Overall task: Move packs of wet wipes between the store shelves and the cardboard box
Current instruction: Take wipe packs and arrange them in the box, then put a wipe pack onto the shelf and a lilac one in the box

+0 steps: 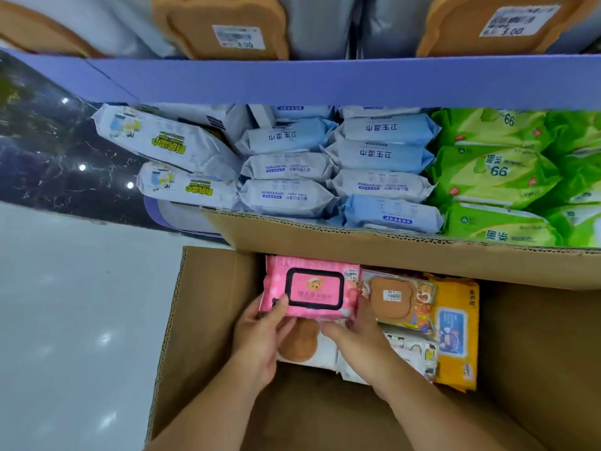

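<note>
- pale, glossy floor (pixel 65 304) fills the left; a dark marbled plinth lies beyond it.
- brown cardboard box (pixel 208 304) stands open below the shelf (pixel 292 81), its far flap resting against the stacked goods.
- left hand (pixel 260 333) is clamped on the near left edge of the pink pack (pixel 312 289), thumb on top, fingers beneath.
- the pink pack sits inside the box at its far end, over other packs; its black-rimmed lid shows a small bear, the writing too blurred to read.
- right hand (pixel 354 336) grips the pack's near right corner, thumb up its side.
- the pack is soft, so it probably handles best kept level with both hands under it, then raised clear of the flap.
- to its right lie a cartoon bear pack (pixel 400 301) with a small price tag and an orange pack (pixel 455 330).
- on the shelf, left to right: white packs (pixel 162 141) with yellow lettering, blue packs (pixel 383 154) printed "卫生湿巾", greyer ones reading "baby wipes", green packs (pixel 494 170) marked "66".
- above, a tag (pixel 520 21) reads "3.00".
</note>
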